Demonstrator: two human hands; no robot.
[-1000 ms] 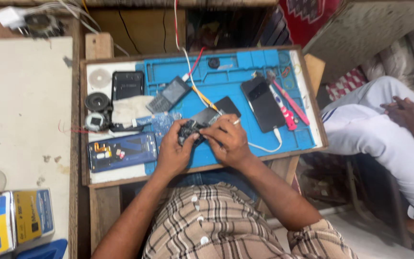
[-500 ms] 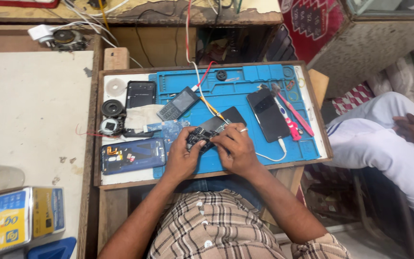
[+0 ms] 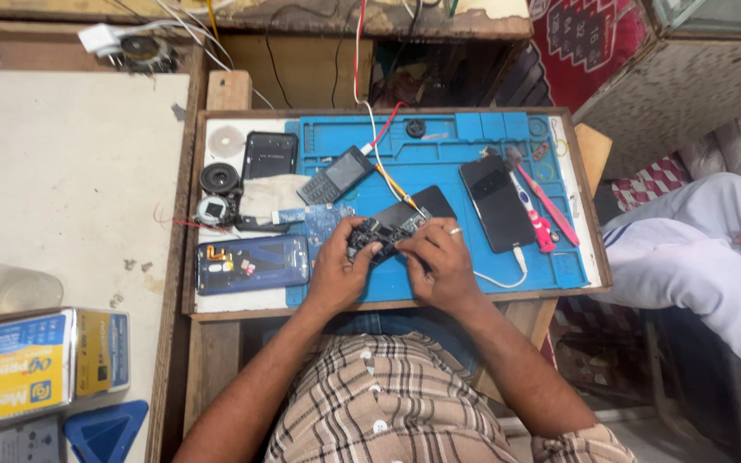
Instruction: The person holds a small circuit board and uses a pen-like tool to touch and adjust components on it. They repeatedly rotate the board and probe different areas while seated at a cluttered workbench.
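A pale, scuffed worktop [image 3: 70, 171] is seen filling the left of the view, with a clear plastic tub [image 3: 2, 291] and a blue-and-yellow carton [image 3: 36, 364] set near its lower edge. A dark red patterned cloth [image 3: 593, 51] is seen at the upper right, and a seated person's white-trousered legs [image 3: 705, 257] are shown beside the bench. A wooden-framed tray [image 3: 195, 214] is laid across the middle, and a blue silicone work mat [image 3: 439, 154] is spread inside it. On the mat, a black smartphone [image 3: 497, 201] is placed face up beside a pink-handled brush [image 3: 535, 210], and a small keypad phone [image 3: 334, 175] is set near the top. A blue phone back cover [image 3: 252, 264] is laid left of the mat. At the mat's front edge, a dark phone circuit board [image 3: 383, 231] is gripped between the left hand [image 3: 340, 270] and the right hand [image 3: 439, 267], both closed on it.
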